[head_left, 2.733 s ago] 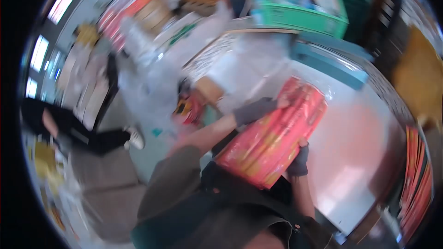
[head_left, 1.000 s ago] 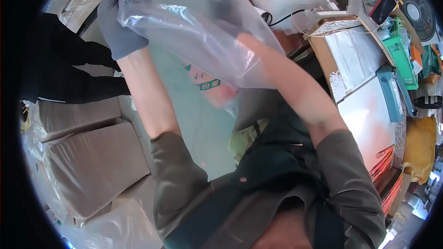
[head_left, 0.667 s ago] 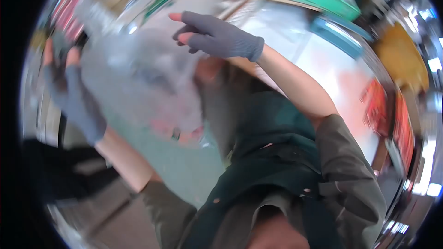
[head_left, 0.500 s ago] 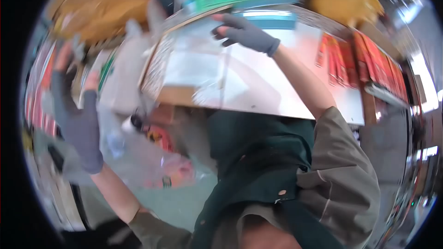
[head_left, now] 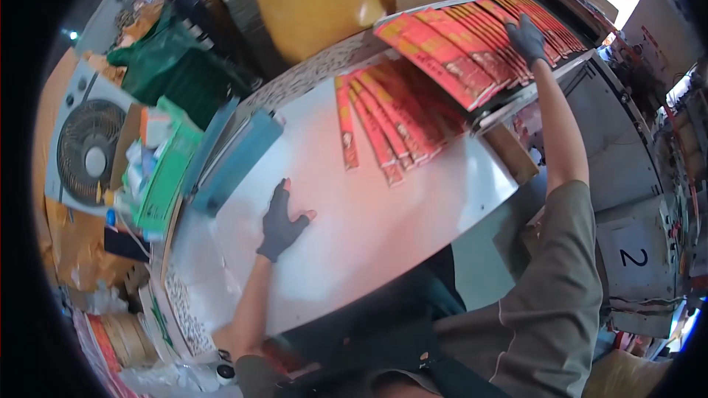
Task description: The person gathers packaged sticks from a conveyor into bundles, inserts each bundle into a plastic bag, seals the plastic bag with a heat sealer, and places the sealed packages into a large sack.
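Observation:
My left hand [head_left: 282, 222], in a grey fingerless-tip glove, is over the white tabletop [head_left: 324, 243] with its thumb and fingers apart and nothing in it. At the far right my right hand [head_left: 526, 43], gloved the same way, rests on a row of overlapping red and gold packets [head_left: 472, 48] on the conveyor [head_left: 509, 96]. Its fingers look stretched out over the packets, not wrapped round one. A loose group of the same long, flat packets [head_left: 383, 114] lies fanned out on the table, between my two hands.
A blue bar-shaped device [head_left: 240, 162] lies at the table's left side, beside a green basket [head_left: 166, 184] of small items. Behind are a fan [head_left: 92, 158] and a yellow sack [head_left: 317, 4]. A machine panel marked 2 [head_left: 633, 256] stands on the right.
The view has swung to the right. My right hand has gone from over the table to the packets on the conveyor. My left hand has come from the bags at the left to above the tabletop.

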`<state>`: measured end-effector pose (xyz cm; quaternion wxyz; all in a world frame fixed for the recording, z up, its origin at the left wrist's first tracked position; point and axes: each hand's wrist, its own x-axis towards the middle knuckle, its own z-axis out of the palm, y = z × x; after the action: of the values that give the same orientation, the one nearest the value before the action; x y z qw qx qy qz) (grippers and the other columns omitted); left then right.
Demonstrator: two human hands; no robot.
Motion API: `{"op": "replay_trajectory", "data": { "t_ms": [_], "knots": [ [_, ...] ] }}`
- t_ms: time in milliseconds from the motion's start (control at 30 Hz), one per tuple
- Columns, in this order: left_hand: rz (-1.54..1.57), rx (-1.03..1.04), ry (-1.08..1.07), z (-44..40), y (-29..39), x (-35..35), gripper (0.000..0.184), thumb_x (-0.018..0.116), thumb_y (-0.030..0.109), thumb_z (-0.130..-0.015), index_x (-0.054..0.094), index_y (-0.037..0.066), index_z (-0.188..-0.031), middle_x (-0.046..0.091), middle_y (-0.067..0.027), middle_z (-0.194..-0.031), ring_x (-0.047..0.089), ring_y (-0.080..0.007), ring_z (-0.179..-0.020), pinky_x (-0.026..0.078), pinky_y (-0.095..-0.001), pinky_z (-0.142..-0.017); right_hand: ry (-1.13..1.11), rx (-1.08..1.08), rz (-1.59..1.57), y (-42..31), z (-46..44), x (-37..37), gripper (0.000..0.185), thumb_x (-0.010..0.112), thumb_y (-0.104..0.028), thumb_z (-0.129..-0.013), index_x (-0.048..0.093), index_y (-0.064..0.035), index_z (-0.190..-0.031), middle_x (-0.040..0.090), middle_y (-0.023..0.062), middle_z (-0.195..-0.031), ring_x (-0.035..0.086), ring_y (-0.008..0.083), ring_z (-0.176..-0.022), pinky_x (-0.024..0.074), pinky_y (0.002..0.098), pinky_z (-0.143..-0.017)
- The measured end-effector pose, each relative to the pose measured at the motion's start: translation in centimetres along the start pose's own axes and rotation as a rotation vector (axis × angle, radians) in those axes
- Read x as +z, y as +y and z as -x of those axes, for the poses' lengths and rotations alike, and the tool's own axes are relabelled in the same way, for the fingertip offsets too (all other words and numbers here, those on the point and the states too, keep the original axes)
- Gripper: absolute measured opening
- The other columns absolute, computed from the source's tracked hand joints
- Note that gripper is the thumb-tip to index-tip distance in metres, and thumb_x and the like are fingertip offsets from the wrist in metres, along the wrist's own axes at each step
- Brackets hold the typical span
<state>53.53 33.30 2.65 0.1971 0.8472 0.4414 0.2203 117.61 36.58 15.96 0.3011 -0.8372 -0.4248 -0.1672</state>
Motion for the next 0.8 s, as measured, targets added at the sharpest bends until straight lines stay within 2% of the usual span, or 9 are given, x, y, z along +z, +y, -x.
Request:
{"op": "replay_trajectory", "data": {
  "t_ms": [133,200,267,400,467,533,633,767,800],
  "knots": [
    [-0.117,0.087,0.238,-7.2,3.4,6.0,0.079,0.071,0.033,-0.078,0.036,-0.004,-0.138,0.042,-0.0261,-0.137,0.036,-0.0407,-0.131,0.033,-0.0472,-0.106,-0.056,0.160,0.211,8.7,-5.7,0.8,0.063,0.045,-0.053,-0.088,0.052,0.0031,-0.115,0.062,0.0303,-0.103,0.061,0.0419,-0.099,0.0472,0.0471,-0.087],
    [-0.159,0.119,0.219,-9.9,5.5,7.6,0.076,0.069,0.034,-0.079,0.038,-0.004,-0.137,0.040,-0.0253,-0.140,0.035,-0.0417,-0.132,0.030,-0.0491,-0.107,-0.002,0.166,0.310,11.6,-6.9,1.0,0.068,0.039,-0.055,-0.091,0.050,0.0057,-0.120,0.063,0.0286,-0.106,0.060,0.0418,-0.102,0.0462,0.0459,-0.090],
    [-0.263,0.192,0.161,-12.0,6.7,8.9,0.075,0.068,0.035,-0.079,0.039,-0.004,-0.136,0.039,-0.0246,-0.141,0.034,-0.0423,-0.132,0.029,-0.0501,-0.107,0.013,0.210,0.400,14.1,-8.6,1.6,0.080,0.036,-0.062,-0.090,0.040,0.0033,-0.137,0.048,0.0270,-0.133,0.040,0.0404,-0.128,0.0308,0.0450,-0.107],
    [-0.159,0.303,-0.034,-14.0,10.5,9.8,0.075,0.066,0.034,-0.078,0.039,-0.004,-0.137,0.039,-0.0222,-0.142,0.038,-0.0399,-0.131,0.025,-0.0515,-0.109,0.061,0.326,0.585,18.5,-9.3,3.3,0.091,0.038,-0.072,-0.084,0.032,-0.0034,-0.144,0.033,0.0204,-0.147,0.018,0.0401,-0.141,0.0136,0.0509,-0.113],
    [-0.087,0.266,-0.032,-14.5,11.6,9.9,0.070,0.063,0.029,-0.080,0.039,-0.002,-0.138,0.042,-0.0195,-0.141,0.042,-0.0375,-0.129,0.033,-0.0454,-0.106,0.064,0.271,0.653,19.8,-10.3,3.5,0.097,0.037,-0.076,-0.081,0.029,-0.0039,-0.145,0.030,0.0187,-0.149,0.016,0.0390,-0.142,0.0123,0.0523,-0.113],
    [0.033,0.134,0.024,-14.7,11.8,10.3,0.067,0.062,0.025,-0.080,0.040,-0.001,-0.138,0.044,-0.0179,-0.140,0.044,-0.0349,-0.129,0.037,-0.0407,-0.103,0.013,0.339,0.588,19.2,-10.8,3.4,0.094,0.036,-0.075,-0.081,0.034,-0.0063,-0.144,0.035,0.0186,-0.147,0.025,0.0386,-0.139,0.0194,0.0514,-0.111],
    [0.166,-0.006,0.144,-15.3,12.1,10.3,0.060,0.059,0.019,-0.083,0.042,0.000,-0.137,0.046,-0.0164,-0.138,0.046,-0.0299,-0.128,0.040,-0.0344,-0.100,-0.225,0.248,0.455,19.1,-11.1,2.0,0.073,0.042,-0.063,-0.086,0.049,-0.0089,-0.135,0.048,0.0182,-0.136,0.041,0.0362,-0.129,0.0312,0.0465,-0.106],
    [0.346,-0.112,0.271,-15.8,11.1,10.8,0.052,0.056,0.016,-0.088,0.043,-0.002,-0.135,0.045,-0.0170,-0.138,0.046,-0.0282,-0.126,0.037,-0.0341,-0.103,-0.107,-0.123,0.275,18.9,-10.9,3.0,0.039,0.048,-0.036,-0.090,0.065,-0.0077,-0.112,0.062,0.0173,-0.115,0.055,0.0344,-0.109,0.0417,0.0405,-0.096],
    [0.353,-0.114,0.292,-15.9,10.5,11.0,0.051,0.055,0.016,-0.089,0.043,-0.002,-0.135,0.045,-0.0174,-0.138,0.046,-0.0285,-0.126,0.037,-0.0344,-0.103,-0.101,-0.182,0.248,17.6,-10.4,3.0,0.040,0.047,-0.036,-0.091,0.065,-0.0075,-0.113,0.063,0.0178,-0.114,0.056,0.0357,-0.107,0.0423,0.0410,-0.095]
  ]
}}
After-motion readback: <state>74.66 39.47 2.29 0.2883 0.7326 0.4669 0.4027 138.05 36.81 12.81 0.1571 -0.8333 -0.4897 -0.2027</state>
